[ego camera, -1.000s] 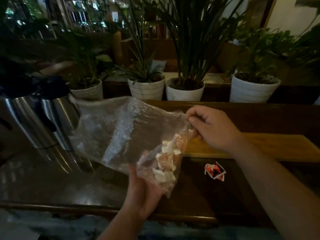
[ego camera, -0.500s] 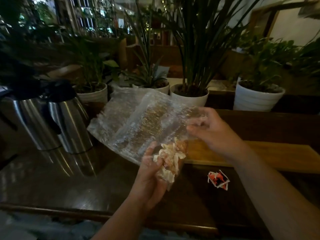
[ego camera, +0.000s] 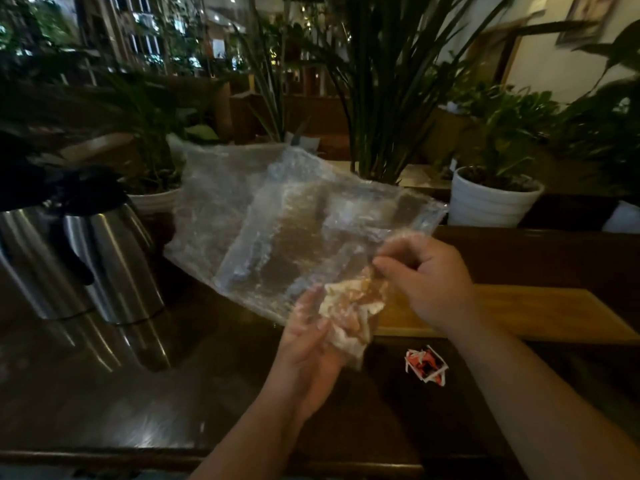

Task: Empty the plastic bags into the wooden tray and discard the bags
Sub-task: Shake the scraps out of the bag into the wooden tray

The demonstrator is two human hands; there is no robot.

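Note:
A large clear plastic bag [ego camera: 277, 223] is held up above the dark table, its empty part spread toward the upper left. Several small white and orange packets [ego camera: 353, 303] are bunched in its lower corner. My left hand [ego camera: 308, 344] grips that corner from below. My right hand [ego camera: 426, 278] pinches the bag's edge just above the packets. The wooden tray [ego camera: 519, 313] lies flat on the table behind and to the right of my hands.
Two steel thermos jugs [ego camera: 86, 258] stand at the left. A few red and white packets [ego camera: 426, 367] lie on the dark table [ego camera: 138, 393] in front of the tray. White plant pots [ego camera: 491, 199] line the ledge behind.
The bag has swung upward and to the right, and the packets have gathered tighter in its corner. My left hand has closed around that corner; my right hand has shifted its pinch along the edge.

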